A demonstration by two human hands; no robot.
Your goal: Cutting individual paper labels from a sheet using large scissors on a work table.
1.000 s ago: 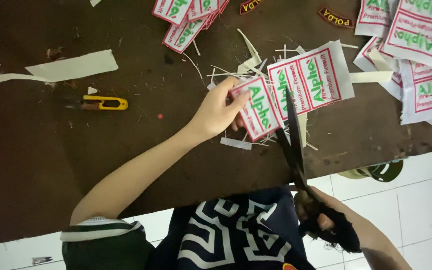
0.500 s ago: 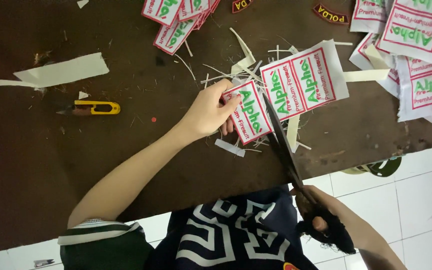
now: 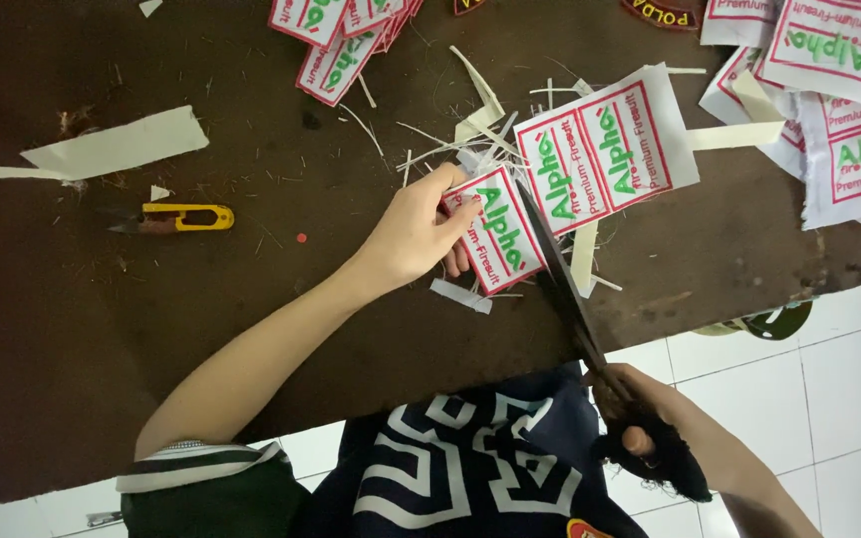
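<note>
Your left hand [image 3: 413, 234] has its fingers clamped on the label strip [image 3: 570, 174], pinning the strip's near end to the surface. Right of that grip, the scissors [image 3: 560, 279] cross the strip, your right hand [image 3: 650, 428] closed through the handles.

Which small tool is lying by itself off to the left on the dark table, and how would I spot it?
Start on the brown table and look left of the left hand, below the long pale paper strip. There lies a small thread snipper. Its bright yellow handle sets it apart from the white offcuts around it and from the long black scissors in the right hand.
</note>
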